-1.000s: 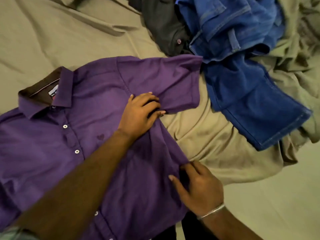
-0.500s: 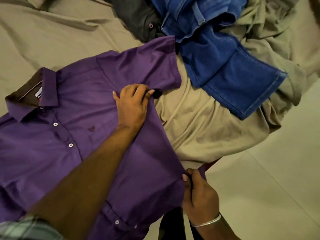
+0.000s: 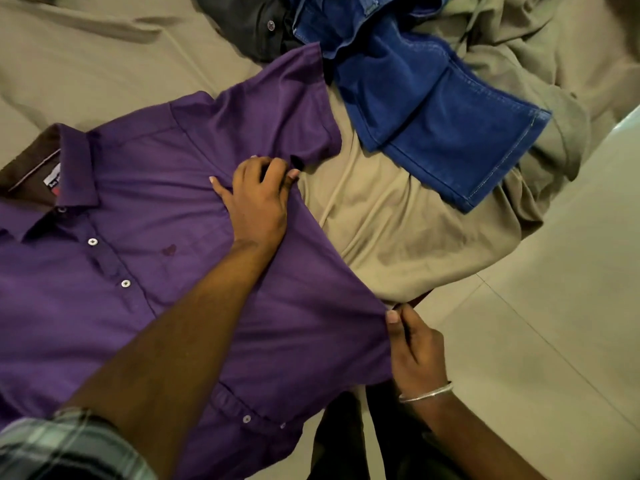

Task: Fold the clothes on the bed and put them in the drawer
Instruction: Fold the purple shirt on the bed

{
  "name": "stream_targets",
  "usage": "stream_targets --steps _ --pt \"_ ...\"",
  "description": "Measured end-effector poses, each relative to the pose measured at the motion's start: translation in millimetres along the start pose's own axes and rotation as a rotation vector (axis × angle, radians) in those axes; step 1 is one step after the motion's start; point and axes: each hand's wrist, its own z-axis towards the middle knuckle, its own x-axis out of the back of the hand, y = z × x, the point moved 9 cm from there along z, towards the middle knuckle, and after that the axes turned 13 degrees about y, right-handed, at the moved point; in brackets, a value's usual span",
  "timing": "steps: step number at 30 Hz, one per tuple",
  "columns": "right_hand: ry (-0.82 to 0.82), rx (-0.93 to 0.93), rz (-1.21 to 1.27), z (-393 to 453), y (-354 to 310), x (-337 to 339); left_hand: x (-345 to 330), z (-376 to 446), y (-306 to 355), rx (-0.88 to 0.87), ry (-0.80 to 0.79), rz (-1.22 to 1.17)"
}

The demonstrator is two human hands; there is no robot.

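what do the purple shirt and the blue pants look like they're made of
Purple shirt: thin woven cloth, probably cotton or a blend, matte with a faint sheen; it drapes in soft creases. Blue pants: denim by the look, thick, with pale contrast stitching along the hem.

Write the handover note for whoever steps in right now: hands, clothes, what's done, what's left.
Left hand: gripping the purple shirt at its underarm.
Right hand: pinching the shirt's side edge near the hem.
Shirt lies buttoned, front up, on the bed. Blue jeans and a dark garment sit unfolded beyond it.
Done: shirt spread out.
Left: fold everything, put it in the drawer, which is out of view.
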Motion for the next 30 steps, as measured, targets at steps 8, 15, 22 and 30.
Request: stream_targets --steps 8,15,22,30 --pt "-0.179 -0.044 -0.065 9 70 15 -5 5 -2 0.025 0.009 0.076" --pt "-0.077 0.007 -0.084 -4 86 21 -8 6 -3 0.039 0.007 0.096" --pt "-0.089 0.047 -0.476 -7 109 12 20 2 2 0.11 0.118 -0.275" --pt "0.256 0.726 -0.278 9 -64 -14 93 -104 -45 0.276 0.214 -0.02"
